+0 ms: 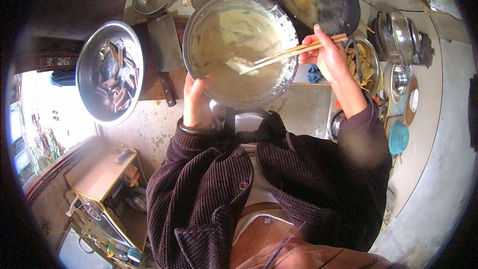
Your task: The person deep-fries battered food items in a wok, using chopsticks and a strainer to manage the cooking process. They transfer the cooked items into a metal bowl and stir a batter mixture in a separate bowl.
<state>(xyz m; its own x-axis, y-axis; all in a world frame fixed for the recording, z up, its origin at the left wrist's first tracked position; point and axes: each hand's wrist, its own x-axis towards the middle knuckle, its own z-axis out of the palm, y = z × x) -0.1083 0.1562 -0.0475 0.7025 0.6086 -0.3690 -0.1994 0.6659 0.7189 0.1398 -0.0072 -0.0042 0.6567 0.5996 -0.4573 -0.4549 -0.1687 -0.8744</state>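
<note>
My left hand grips the near-left rim of a metal pot with pale, creamy batter inside. Wooden chopsticks are held in my right hand over the pot's right side. Their coated tips dip toward the batter, around a batter-covered piece that lies at the surface. Whether the tips pinch that piece, I cannot tell. Beyond my right hand, a black wok holds bubbling oil with golden pieces frying in it.
At the left stands a metal basin of raw strips. A cleaver lies on a wooden cutting board beside it. Right of my wrist, a bowl holds fried pieces and tongs. Lidded pots stand further right.
</note>
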